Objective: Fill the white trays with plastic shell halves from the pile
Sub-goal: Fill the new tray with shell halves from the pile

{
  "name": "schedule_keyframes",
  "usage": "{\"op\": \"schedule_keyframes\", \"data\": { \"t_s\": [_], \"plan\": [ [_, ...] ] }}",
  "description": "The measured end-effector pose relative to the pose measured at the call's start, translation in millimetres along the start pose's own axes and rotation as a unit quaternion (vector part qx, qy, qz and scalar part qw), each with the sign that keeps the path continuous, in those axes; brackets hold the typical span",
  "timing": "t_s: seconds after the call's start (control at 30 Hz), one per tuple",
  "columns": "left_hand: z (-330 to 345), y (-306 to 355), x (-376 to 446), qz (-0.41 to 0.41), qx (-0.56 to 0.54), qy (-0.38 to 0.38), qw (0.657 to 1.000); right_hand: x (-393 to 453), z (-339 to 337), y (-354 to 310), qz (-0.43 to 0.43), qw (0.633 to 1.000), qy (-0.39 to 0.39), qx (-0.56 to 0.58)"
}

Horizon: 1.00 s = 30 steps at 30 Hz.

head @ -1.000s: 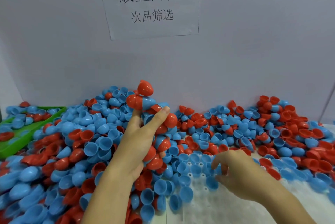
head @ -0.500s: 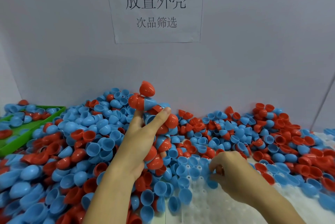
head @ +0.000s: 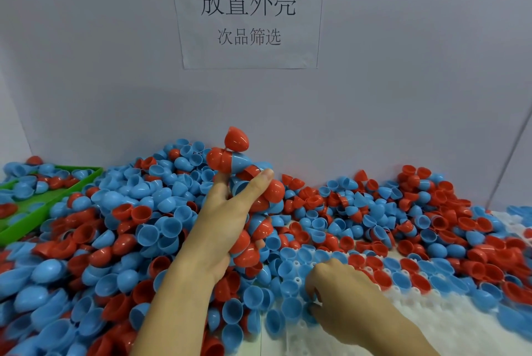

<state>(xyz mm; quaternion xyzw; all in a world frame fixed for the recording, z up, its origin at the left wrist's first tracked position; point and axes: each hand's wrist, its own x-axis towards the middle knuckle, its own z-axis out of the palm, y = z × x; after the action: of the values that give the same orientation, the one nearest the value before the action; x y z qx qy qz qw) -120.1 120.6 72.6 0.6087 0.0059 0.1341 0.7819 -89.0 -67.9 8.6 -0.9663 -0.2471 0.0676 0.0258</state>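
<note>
- Clutched in the left hand [head: 227, 223] is a tall stack of shell halves [head: 247, 182], red and blue nested one on another; the thumb lies across its front and the fingers curl behind it.
- That stack rises above the hand, tilting a bit at the top, and ends in a single red half [head: 236, 139] set against the grey wall [head: 403, 82].
- Right of the stack and lower down, the right hand [head: 342, 295] is bent over the white tray [head: 431, 315], fingers curled down at its near-left sockets. A blue half sits at the fingertips, but I cannot tell whether the fingers pinch it or only touch it.
- Beyond the right hand, the tray's sockets carry rows of blue and red halves [head: 403, 266], open side up.
- All round the stack lies the loose pile [head: 129, 226] of red and blue halves, heaped against the wall and spilling over the tray's far edge.
- Far left of the stack a green tray [head: 43, 211] holds more halves.
- High above the stack a paper sign [head: 247, 10] with printed characters hangs on the wall.
</note>
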Motion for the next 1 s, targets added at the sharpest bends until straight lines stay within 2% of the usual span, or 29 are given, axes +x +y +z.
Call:
{"op": "schedule_keyframes", "data": {
  "t_s": [0.27,0.33,0.43,0.57,0.63,0.87,1.0],
  "plan": [
    [0.6,-3.2,0.8,-0.007,0.012,-0.016,1.000,-0.5,-8.6,5.6,-0.005,1.000,-0.014,0.016],
    [0.8,-3.4,0.1,-0.010,0.022,-0.018,1.000,-4.5,-21.4,9.4,-0.009,0.999,0.007,0.042],
    [4.0,-6.1,-0.5,-0.001,0.059,-0.023,0.998,-11.6,-49.3,13.3,-0.013,0.991,0.086,0.099],
    [10.5,-14.8,1.2,0.010,0.125,-0.014,0.992,-21.7,-78.8,12.9,-0.042,0.949,0.229,0.212],
    [14.3,-19.1,1.0,0.022,0.167,-0.018,0.985,-24.3,-84.1,9.9,-0.060,0.919,0.273,0.277],
    [27.7,-34.9,3.8,0.085,0.296,-0.034,0.951,-14.3,-85.9,-4.8,-0.092,0.841,0.357,0.395],
    [35.3,-39.7,3.2,0.114,0.355,-0.037,0.927,-11.9,-83.8,-7.1,-0.094,0.842,0.355,0.395]
  ]
}}
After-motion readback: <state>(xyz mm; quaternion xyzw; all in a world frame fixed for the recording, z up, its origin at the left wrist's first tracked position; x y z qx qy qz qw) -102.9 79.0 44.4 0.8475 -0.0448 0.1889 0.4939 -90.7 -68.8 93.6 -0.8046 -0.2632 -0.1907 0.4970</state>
